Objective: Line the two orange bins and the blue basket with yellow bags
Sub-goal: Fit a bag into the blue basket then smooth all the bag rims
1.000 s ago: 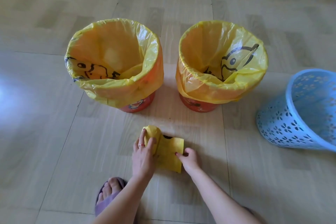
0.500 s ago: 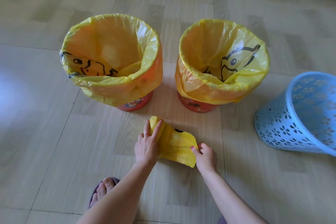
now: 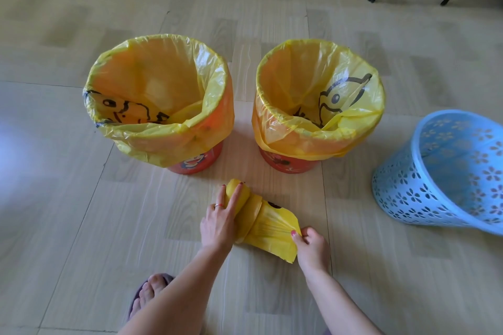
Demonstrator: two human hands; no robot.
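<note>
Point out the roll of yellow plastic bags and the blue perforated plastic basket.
Roll of yellow plastic bags (image 3: 246,205), head view: rolled middle.
Blue perforated plastic basket (image 3: 408,193), head view: outer wall.

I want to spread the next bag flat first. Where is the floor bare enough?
Bare floor lies left of the left hand, below the left orange bin, and between the right hand and blue basket. Crowded: around the bag roll below both bins.

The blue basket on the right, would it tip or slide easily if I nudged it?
Probably yes. The blue basket already appears to lean, and its perforated plastic walls suggest it is light. It holds no bag or visible contents to weigh it down, and the smooth floor likely lets it slide.
</note>
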